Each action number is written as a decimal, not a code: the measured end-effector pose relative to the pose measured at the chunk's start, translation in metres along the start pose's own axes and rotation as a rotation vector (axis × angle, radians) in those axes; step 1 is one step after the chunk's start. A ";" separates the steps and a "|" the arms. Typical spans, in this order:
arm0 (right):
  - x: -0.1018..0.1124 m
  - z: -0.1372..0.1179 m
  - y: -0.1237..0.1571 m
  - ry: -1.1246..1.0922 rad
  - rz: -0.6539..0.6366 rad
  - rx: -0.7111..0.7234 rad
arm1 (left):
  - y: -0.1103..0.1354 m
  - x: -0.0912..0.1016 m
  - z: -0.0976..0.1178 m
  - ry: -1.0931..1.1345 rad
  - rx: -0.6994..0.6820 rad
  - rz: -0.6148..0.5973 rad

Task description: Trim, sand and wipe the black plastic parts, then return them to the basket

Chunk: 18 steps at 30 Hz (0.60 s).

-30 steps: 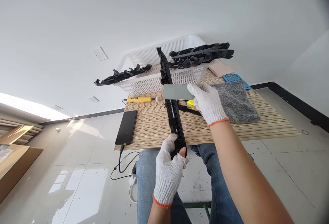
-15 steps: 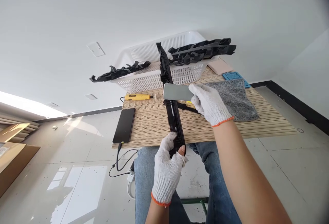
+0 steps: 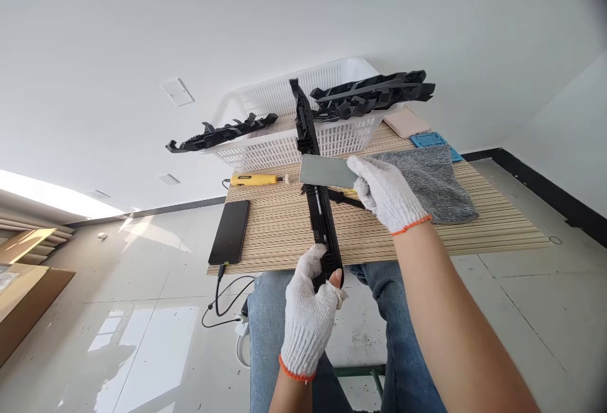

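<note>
A white mesh basket (image 3: 284, 141) sits at the far edge of the slatted wooden surface (image 3: 474, 229), at about 12 o'clock from the hands. Black plastic brackets lie across its rim: one (image 3: 220, 133) juts out at 10 o'clock, a stack (image 3: 374, 93) at 1 o'clock. In front of the basket, at 11 o'clock, lies a yellow rotary tool (image 3: 253, 179), and a black phone (image 3: 230, 231) rests near the left edge at 9 o'clock, with a cable hanging from it. A grey cloth (image 3: 431, 182) is spread at 2 o'clock; beyond it lie a blue tray (image 3: 434, 142) and a beige pad (image 3: 406, 123). A small black-and-yellow piece (image 3: 348, 197) lies just right of the long part, partly hidden by the right hand.

The long black part (image 3: 318, 207) runs from the near edge of the surface straight away towards 12 o'clock, its far end reaching over the basket. The left hand (image 3: 310, 312), gloved, is closed around its near end, thumb up along the right side. The right hand (image 3: 386, 191), also gloved, pinches one end of a flat grey block (image 3: 327, 171), which lies crosswise on top of the part, towards its far half.
</note>
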State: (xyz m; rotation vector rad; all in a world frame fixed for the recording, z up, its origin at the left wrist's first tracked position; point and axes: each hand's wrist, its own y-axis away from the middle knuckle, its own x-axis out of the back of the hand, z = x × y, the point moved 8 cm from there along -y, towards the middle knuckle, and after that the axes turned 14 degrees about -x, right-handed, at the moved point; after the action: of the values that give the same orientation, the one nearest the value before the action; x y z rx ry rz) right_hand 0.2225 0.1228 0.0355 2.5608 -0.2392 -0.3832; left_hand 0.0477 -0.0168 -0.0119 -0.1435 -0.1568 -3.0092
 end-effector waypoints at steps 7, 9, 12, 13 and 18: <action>-0.004 -0.001 0.005 0.083 -0.027 0.013 | 0.001 0.000 0.000 0.028 0.019 0.015; -0.012 0.003 0.007 0.172 -0.078 0.005 | 0.001 0.000 -0.001 0.029 0.017 0.013; -0.020 0.009 0.007 0.223 -0.128 -0.025 | 0.001 0.000 -0.004 0.013 0.012 0.004; -0.021 0.009 0.006 0.204 -0.122 -0.024 | 0.001 0.000 -0.004 0.009 0.009 -0.001; -0.011 0.006 -0.003 0.043 -0.026 0.027 | 0.000 0.000 -0.004 0.001 0.000 -0.013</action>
State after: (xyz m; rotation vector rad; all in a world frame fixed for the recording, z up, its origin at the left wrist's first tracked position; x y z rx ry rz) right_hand 0.2105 0.1246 0.0313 2.5981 -0.1974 -0.3362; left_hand 0.0478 -0.0176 -0.0158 -0.1419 -0.1588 -3.0218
